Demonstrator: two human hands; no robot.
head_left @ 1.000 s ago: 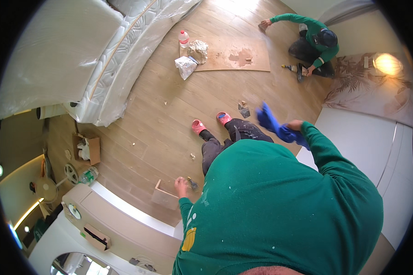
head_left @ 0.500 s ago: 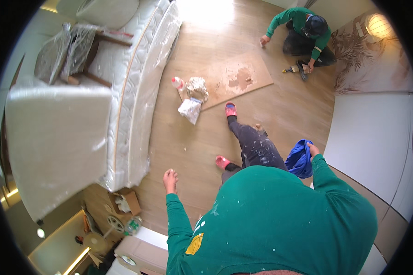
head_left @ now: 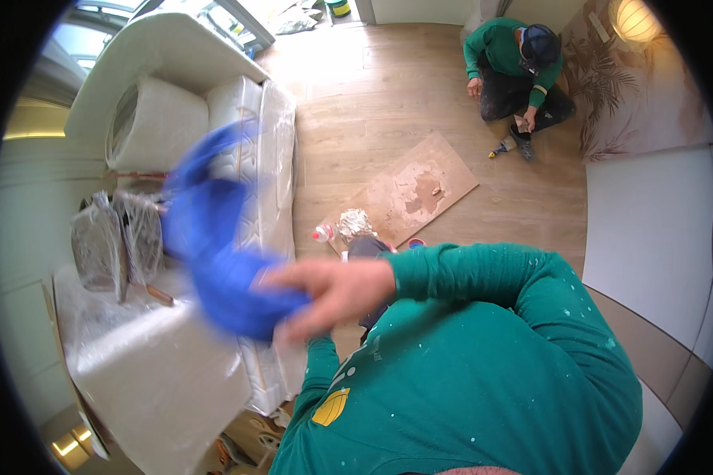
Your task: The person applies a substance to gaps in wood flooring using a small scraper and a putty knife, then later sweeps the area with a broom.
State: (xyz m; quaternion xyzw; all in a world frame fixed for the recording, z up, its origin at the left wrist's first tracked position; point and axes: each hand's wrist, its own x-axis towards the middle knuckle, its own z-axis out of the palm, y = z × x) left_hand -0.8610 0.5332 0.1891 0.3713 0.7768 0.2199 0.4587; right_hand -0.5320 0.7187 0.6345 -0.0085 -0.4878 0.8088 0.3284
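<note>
My right hand reaches across my chest to the left, its fingers closed on the near edge of a soft blue cap. The cap is smeared by motion, with its dark hollow showing in the middle, and it hangs in front of the plastic-wrapped mattress. My left forearm in its green sleeve points up beneath the right hand. The left hand itself is hidden behind the right one, so its fingers cannot be made out.
A plaster-smeared board lies on the wood floor, with a crumpled bag and a bottle at its near end. A co-worker sits at the far right by a trowel-like tool. A wrapped chair stands on the wrapped mattress.
My right hand has swung the blue cap from my right side across to the left. My left hand has passed out of sight behind it. The view has turned, and the co-worker's arm has drawn in.
</note>
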